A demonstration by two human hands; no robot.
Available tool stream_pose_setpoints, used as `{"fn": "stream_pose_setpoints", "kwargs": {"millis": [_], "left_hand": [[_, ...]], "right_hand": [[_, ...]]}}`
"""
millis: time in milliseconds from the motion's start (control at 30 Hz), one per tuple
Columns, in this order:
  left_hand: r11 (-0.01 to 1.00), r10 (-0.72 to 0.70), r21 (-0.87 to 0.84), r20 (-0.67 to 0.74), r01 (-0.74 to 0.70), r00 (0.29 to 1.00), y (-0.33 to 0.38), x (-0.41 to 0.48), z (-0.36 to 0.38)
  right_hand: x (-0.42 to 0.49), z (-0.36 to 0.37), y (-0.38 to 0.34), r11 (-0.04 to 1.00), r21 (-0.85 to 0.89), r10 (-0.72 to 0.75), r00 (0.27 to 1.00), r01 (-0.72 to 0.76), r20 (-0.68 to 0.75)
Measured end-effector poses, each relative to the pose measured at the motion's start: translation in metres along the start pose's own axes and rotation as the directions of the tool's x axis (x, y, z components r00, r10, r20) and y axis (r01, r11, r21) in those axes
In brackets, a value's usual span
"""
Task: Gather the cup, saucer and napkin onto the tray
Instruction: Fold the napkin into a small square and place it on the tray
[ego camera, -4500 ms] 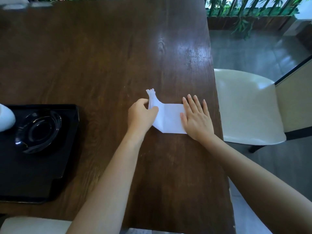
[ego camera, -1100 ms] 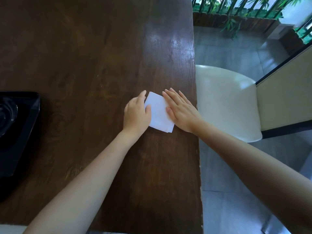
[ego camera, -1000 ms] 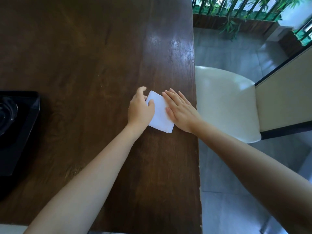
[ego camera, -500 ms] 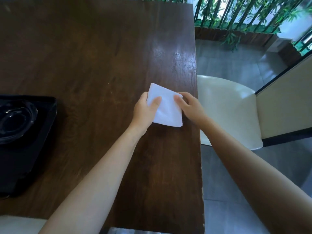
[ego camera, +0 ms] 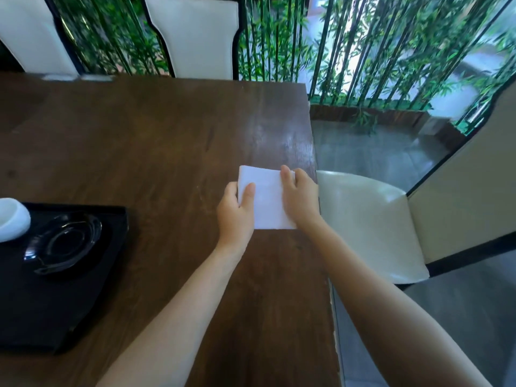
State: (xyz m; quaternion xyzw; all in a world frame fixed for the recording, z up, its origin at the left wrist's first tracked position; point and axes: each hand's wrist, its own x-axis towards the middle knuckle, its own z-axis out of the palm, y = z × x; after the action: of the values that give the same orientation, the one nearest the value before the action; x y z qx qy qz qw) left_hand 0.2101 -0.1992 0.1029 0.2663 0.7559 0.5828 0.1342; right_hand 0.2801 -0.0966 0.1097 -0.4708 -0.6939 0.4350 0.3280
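Observation:
A folded white napkin [ego camera: 268, 199] is held just above the dark wooden table [ego camera: 156, 152], near its right edge. My left hand [ego camera: 236, 213] grips the napkin's left side, thumb on top. My right hand [ego camera: 300, 199] grips its right side. At the far left lies a black tray [ego camera: 64, 303] with a black glass saucer [ego camera: 65, 243] on it. A white cup [ego camera: 12, 219] stands on the tray's far left corner, partly cut off by the frame edge.
A cream chair seat [ego camera: 371, 224] stands close beside the table's right edge. Two white chair backs [ego camera: 195, 34] stand at the far side, with bamboo stalks [ego camera: 349, 48] behind. Grey floor lies to the right.
The napkin went from half-folded and pressed flat on the table to a folded square lifted in both hands. The view tilted up and the tray with saucer and cup came back into sight.

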Motion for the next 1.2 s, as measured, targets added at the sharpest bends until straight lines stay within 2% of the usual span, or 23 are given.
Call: {"fn": "stream_pose_setpoints", "kwargs": {"millis": [200, 267, 367, 433, 467, 533, 633, 733, 833, 867, 900, 967, 1000, 1033, 1100, 1200], "left_hand": [[0.988, -0.123, -0.087, 0.079, 0.13, 0.989, 0.01, 0.014, -0.018], [0.99, -0.134, -0.03, 0.085, 0.137, 0.987, 0.02, 0.021, -0.026], [0.977, 0.013, 0.21, 0.042, -0.022, 0.999, 0.038, 0.03, -0.034], [0.962, 0.105, 0.239, 0.124, -0.133, 0.987, 0.058, 0.031, -0.032], [0.973, 0.095, 0.192, 0.176, -0.129, 0.98, 0.069, 0.03, -0.03], [0.999, 0.014, 0.034, 0.252, -0.023, 0.968, 0.09, 0.028, -0.026], [0.98, -0.046, -0.176, 0.274, 0.098, 0.96, 0.108, 0.028, -0.028], [0.932, -0.06, -0.329, 0.276, 0.153, 0.959, 0.115, 0.032, -0.035], [0.856, -0.151, -0.444, 0.278, 0.266, 0.949, 0.12, 0.039, -0.04], [0.811, -0.181, -0.499, 0.283, 0.306, 0.942, 0.121, 0.042, -0.041], [0.767, -0.195, -0.549, 0.296, 0.333, 0.935, 0.123, 0.044, -0.043], [0.716, -0.184, -0.605, 0.316, 0.347, 0.931, 0.127, 0.048, -0.047], [0.701, -0.171, -0.627, 0.314, 0.339, 0.934, 0.128, 0.05, -0.05], [0.683, -0.159, -0.654, 0.303, 0.326, 0.94, 0.128, 0.051, -0.053], [0.64, -0.135, -0.704, 0.29, 0.307, 0.947, 0.125, 0.053, -0.061], [0.618, -0.112, -0.73, 0.287, 0.293, 0.951, 0.116, 0.05, -0.076]], "right_hand": [[-0.005, -0.001, -0.017, 0.993, 0.075, 0.09, 0.996, -0.088, -0.018], [0.002, -0.007, -0.031, 0.989, 0.096, 0.116, 0.993, -0.115, -0.013], [0.013, -0.018, -0.057, 0.989, 0.091, 0.122, 0.991, -0.117, -0.053], [0.017, -0.022, -0.073, 0.997, 0.055, 0.063, 0.998, -0.061, -0.032], [0.017, -0.023, -0.081, 0.999, 0.047, 0.019, 1.0, -0.019, -0.002], [0.014, -0.023, -0.097, 0.995, 0.071, -0.075, 0.994, 0.069, 0.082], [0.009, -0.026, -0.117, 0.979, 0.118, -0.187, 0.96, 0.165, 0.21], [0.008, -0.033, -0.131, 0.97, 0.182, -0.214, 0.926, 0.163, 0.31], [0.011, -0.042, -0.142, 0.959, 0.233, -0.249, 0.867, 0.16, 0.431], [0.013, -0.046, -0.145, 0.948, 0.27, -0.27, 0.874, 0.169, 0.404], [0.017, -0.049, -0.146, 0.939, 0.278, -0.287, 0.907, 0.202, 0.307], [0.028, -0.055, -0.144, 0.95, 0.142, -0.287, 0.957, 0.279, 0.036], [0.032, -0.056, -0.141, 0.961, 0.048, -0.271, 0.962, 0.273, -0.028], [0.035, -0.054, -0.139, 0.969, -0.017, -0.247, 0.969, 0.247, -0.02], [0.032, -0.044, -0.133, 0.978, -0.067, -0.19, 0.977, 0.197, 0.099], [0.021, -0.019, -0.129, 0.971, -0.043, -0.229, 0.964, 0.236, 0.136]]}}
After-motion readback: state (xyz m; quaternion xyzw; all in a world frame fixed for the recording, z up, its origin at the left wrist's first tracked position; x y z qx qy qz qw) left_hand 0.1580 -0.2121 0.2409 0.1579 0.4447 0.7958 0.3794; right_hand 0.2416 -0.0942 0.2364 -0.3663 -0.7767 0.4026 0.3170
